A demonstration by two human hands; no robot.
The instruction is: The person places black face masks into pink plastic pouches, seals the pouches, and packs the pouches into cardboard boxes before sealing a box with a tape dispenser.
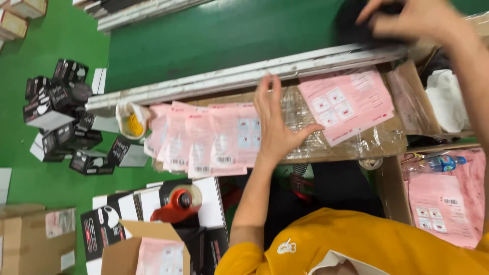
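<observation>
Two hands work: left hand (275, 127) lies flat, fingers spread, on pink packets (204, 142); right hand (412, 20) clutches a black item (356, 25).

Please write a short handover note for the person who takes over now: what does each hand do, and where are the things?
Left hand: open, flat on the fanned row of pink bags, fingers spread, on the taped cardboard shelf.
Right hand: reaching onto the green belt, on a dark item; blurred, so the grip is unclear.
Another pink bag stack lies between the hands.
More pink bags sit in the box at the right, with a water bottle.
Red tape dispenser rests on the boxes below.
Nothing shows the dark item bagged yet.
</observation>
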